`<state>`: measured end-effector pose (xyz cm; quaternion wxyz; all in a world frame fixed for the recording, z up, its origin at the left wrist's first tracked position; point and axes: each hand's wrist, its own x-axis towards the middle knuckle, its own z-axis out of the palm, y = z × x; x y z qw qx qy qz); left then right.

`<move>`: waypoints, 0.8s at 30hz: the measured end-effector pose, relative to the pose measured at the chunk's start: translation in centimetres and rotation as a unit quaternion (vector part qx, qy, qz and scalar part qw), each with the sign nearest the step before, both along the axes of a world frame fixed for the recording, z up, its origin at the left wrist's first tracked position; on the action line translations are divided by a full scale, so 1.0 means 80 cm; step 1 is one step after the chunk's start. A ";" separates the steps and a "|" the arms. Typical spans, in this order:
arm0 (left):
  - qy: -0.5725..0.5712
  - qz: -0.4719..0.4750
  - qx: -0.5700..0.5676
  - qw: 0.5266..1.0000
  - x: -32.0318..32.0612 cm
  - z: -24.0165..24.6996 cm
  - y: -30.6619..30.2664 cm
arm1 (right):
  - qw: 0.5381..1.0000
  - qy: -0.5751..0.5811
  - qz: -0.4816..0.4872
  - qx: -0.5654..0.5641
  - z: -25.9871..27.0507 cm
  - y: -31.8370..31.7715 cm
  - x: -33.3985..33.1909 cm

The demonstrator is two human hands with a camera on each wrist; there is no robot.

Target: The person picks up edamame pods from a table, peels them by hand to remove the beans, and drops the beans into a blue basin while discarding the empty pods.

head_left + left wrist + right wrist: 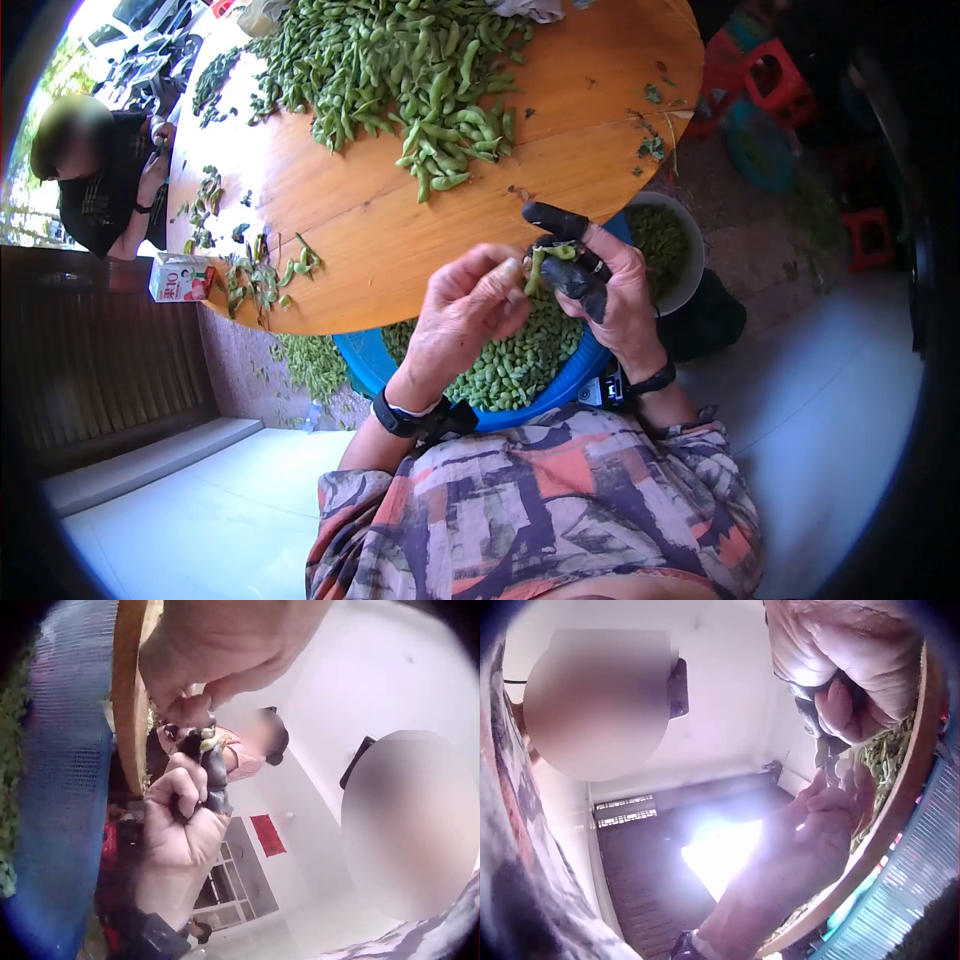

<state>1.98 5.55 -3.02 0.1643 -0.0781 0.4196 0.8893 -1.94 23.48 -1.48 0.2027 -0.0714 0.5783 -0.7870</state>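
Note:
Over the blue basin, both hands meet at a green soybean pod (535,271). My left hand (468,308) is bare, with thumb and curled fingers pinching one end of the pod. My right hand (622,280) wears black covers on its thumb and some fingers, and grips the pod and another green piece beside it between thumb and fingers. The left wrist view shows the covered right hand (184,810) with a pale pod end at its fingertips. In the right wrist view the left hand (802,832) reaches up to the right hand's fingertips.
A blue basin (360,362) of green beans sits below the hands, partly under the round wooden table (590,120). A large heap of pods (400,70) covers the table's far part. A drink carton (181,279) stands at left; a pale bucket (694,235) is at right. Another person (110,180) sits across.

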 end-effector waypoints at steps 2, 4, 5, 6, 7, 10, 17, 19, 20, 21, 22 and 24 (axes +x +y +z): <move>-0.016 -0.015 0.001 1.000 0.003 0.003 0.006 | 0.998 0.050 -0.002 0.048 0.002 -0.005 -0.002; -0.018 -0.013 0.002 1.000 0.004 0.006 0.003 | 0.990 0.103 -0.008 0.095 -0.001 -0.010 -0.001; -0.021 -0.016 0.004 1.000 0.004 0.006 0.002 | 0.979 0.162 -0.028 0.116 -0.009 -0.012 0.000; -0.021 -0.017 0.005 1.000 0.005 0.005 0.004 | 0.964 0.221 -0.049 0.137 -0.013 -0.013 0.001; -0.008 0.000 -0.017 1.000 0.008 0.004 0.008 | 0.964 0.221 -0.050 0.138 -0.012 -0.013 0.002; 0.009 0.033 -0.066 0.997 0.011 -0.002 0.012 | 0.951 0.253 -0.061 0.167 -0.011 -0.010 0.003; -0.001 0.076 -0.180 0.981 0.012 0.003 0.004 | 0.964 0.150 -0.013 0.217 -0.004 0.036 0.010; 0.004 0.070 -0.228 0.971 0.013 0.001 0.009 | 0.954 0.173 0.038 0.241 -0.007 0.033 0.016; 0.020 0.062 -0.272 0.960 0.014 0.000 0.012 | 0.954 0.165 0.051 0.245 -0.006 0.030 0.016; 0.037 0.054 -0.314 0.947 0.015 0.000 0.014 | 0.971 0.111 0.065 0.203 -0.008 0.027 0.015; 0.036 0.052 -0.315 0.947 0.015 -0.003 0.016 | 0.982 0.057 0.080 0.159 -0.010 0.025 0.014; 0.136 0.080 -0.470 0.868 0.016 -0.010 0.017 | 0.992 -0.004 0.089 0.085 -0.014 0.022 0.012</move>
